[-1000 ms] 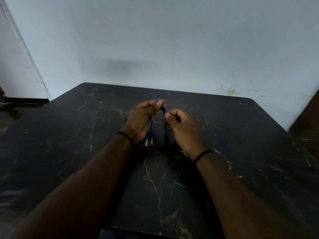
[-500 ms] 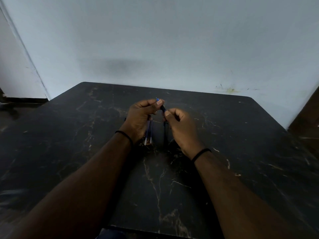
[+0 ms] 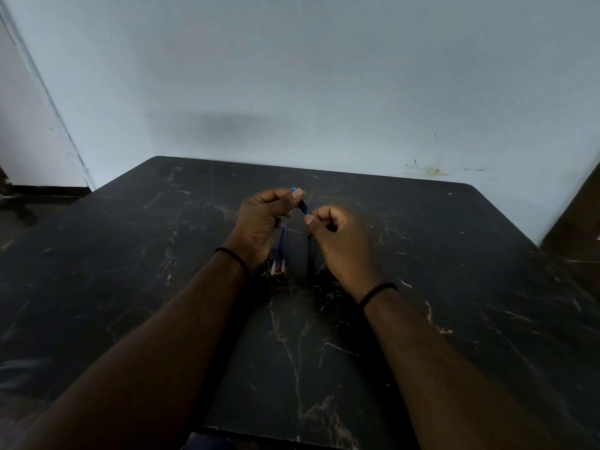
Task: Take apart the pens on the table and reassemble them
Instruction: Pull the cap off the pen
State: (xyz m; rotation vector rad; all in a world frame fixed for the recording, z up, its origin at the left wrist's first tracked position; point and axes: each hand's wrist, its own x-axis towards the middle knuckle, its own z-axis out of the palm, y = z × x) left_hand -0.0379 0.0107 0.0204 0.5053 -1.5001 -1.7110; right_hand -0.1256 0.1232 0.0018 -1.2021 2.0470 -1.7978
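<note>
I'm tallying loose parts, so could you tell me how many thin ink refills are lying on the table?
2. One refill lies beside the left hand, and the second refill lies just right of it, roughly parallel. Their far ends run under the hand, so others may be hidden there.

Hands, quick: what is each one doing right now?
Left hand: closed, pinching the upper end of a small blue pen part.
Right hand: closed, pinching the lower end of the same part.
</note>
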